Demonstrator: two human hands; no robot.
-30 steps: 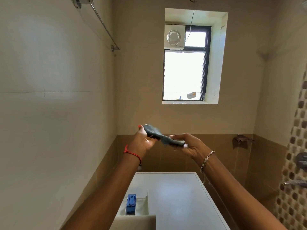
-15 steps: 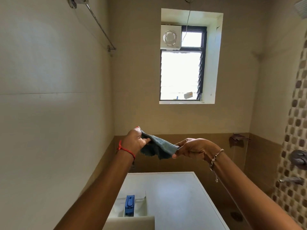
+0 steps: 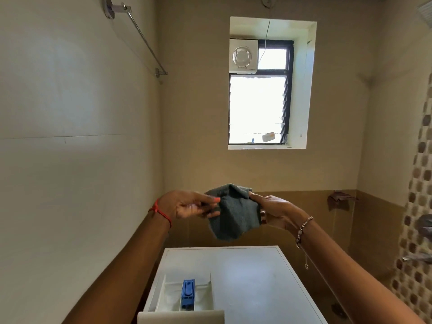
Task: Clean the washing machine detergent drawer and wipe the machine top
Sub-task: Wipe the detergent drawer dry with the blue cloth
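Note:
A grey-green cloth (image 3: 236, 213) hangs spread in the air above the white washing machine top (image 3: 247, 274). My left hand (image 3: 189, 206) pinches the cloth's left edge between thumb and fingers. The cloth's right edge is held by my right hand (image 3: 273, 211), thumb at the upper corner. Below, at the machine's front left, the detergent drawer (image 3: 170, 295) stands pulled out, with a blue insert (image 3: 188, 293) in its middle compartment. Neither hand touches the machine.
A chrome towel rail (image 3: 140, 36) runs along the left wall. A window (image 3: 257, 108) with an exhaust fan (image 3: 243, 56) is straight ahead. Shower taps (image 3: 423, 225) stick out of the mosaic wall at right. A floor drain (image 3: 337, 308) lies right of the machine.
The cloth, stretched as a narrow strip between my hands before, has opened into a hanging sheet. My hands shifted their grip to its side edges.

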